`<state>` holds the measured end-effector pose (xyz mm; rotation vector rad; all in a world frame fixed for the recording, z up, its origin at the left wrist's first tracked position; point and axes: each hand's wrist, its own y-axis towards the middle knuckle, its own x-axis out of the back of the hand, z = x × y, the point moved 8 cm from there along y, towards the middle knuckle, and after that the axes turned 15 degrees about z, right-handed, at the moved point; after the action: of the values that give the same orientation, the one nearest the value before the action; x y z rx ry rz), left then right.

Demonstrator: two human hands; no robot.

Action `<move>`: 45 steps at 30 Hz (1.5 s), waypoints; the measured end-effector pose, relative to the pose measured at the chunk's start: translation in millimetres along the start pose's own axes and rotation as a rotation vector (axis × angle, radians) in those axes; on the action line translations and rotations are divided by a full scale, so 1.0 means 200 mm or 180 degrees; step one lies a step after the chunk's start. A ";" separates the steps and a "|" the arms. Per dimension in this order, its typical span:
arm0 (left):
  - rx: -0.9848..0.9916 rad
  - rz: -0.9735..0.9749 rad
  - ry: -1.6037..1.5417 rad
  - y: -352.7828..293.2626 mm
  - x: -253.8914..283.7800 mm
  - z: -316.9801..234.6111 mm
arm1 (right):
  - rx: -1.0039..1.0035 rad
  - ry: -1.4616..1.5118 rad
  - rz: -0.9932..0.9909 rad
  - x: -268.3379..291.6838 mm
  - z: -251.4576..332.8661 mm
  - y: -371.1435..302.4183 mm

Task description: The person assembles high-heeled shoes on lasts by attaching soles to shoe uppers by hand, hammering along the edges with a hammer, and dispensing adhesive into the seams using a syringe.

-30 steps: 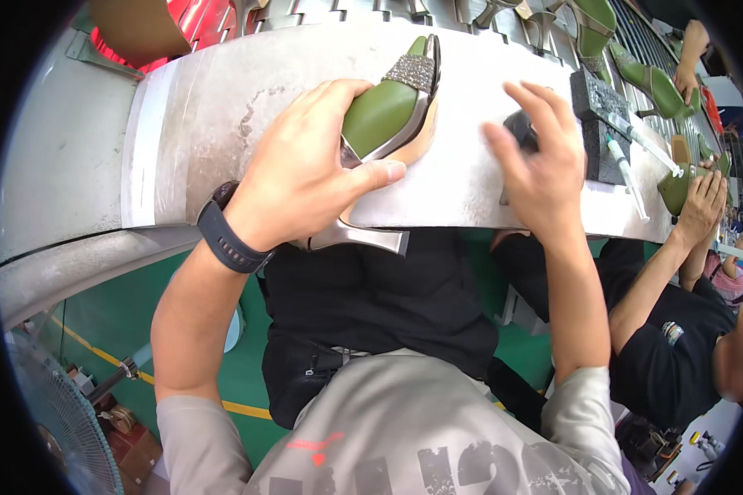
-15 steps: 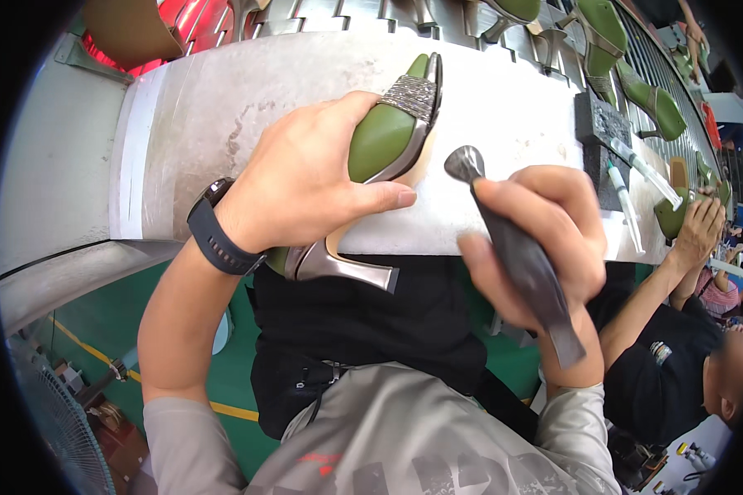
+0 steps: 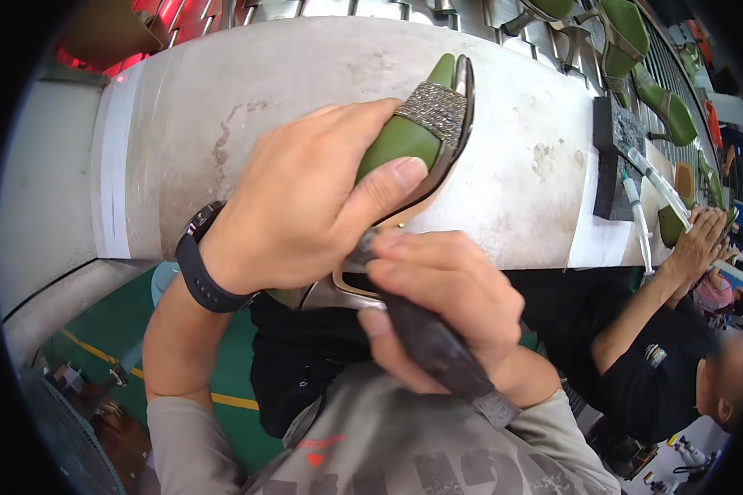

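Observation:
A green high-heeled shoe (image 3: 404, 144) with a glittery band lies on its side, toe pointing away from me. My left hand (image 3: 305, 181), with a dark watch on the wrist, is wrapped over its upper and holds it at the bench edge. My right hand (image 3: 450, 301) grips a dark hammer-like tool (image 3: 437, 342). Its flared metal head is close to the shoe's sole beside my left hand; I cannot tell whether they touch. The flat end of the tool points back toward me. My right hand partly covers the shoe's heel.
The pale worktop (image 3: 305, 62) has stains. A dark block (image 3: 617, 157) and syringes (image 3: 638, 219) sit at its right. Beyond runs a slatted metal conveyor (image 3: 371, 10) with more green shoes (image 3: 669, 111). A co-worker's hand (image 3: 703, 235) works at the far right.
My right hand has brought the tool leftward and down from above the bench to the shoe's sole. My left hand still holds the shoe, its thumb now higher on the upper.

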<state>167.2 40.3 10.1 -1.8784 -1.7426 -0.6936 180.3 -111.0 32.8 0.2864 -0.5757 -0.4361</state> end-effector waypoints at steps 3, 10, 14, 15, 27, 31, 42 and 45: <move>-0.0172 -0.0162 -0.0033 0.00 0.02 0.00 | 0.0006 0.0148 0.0207 -0.03 0.01 0.01; -0.0272 0.0513 -0.0080 0.01 -0.01 -0.04 | -0.0605 0.1280 -0.0408 0.12 -0.15 -0.22; -0.0134 0.0366 0.0416 0.10 -0.02 -0.14 | -0.0544 0.1284 -0.0898 0.24 -0.20 -0.26; -0.0128 0.0371 0.0434 0.12 -0.05 -0.15 | -0.0533 0.1298 -0.0906 0.23 -0.21 -0.25; 0.0119 0.0193 0.0621 0.17 -0.06 -0.11 | -0.0079 0.1412 -0.0931 0.20 -0.32 -0.23; 0.0164 0.0237 0.0636 0.17 -0.07 -0.11 | 0.0033 0.1548 -0.0887 0.19 -0.34 -0.22; 0.0107 0.0153 0.0730 0.18 -0.06 -0.13 | -0.0216 0.1589 -0.0893 0.22 -0.32 -0.23; 0.0075 0.0147 0.0645 0.19 -0.07 -0.14 | -0.0543 0.1455 -0.0832 0.28 -0.31 -0.22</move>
<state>202.4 8.8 22.0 -1.7603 -1.5690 -0.8120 244.1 -166.2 -8.6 0.2873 -0.0515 -0.6456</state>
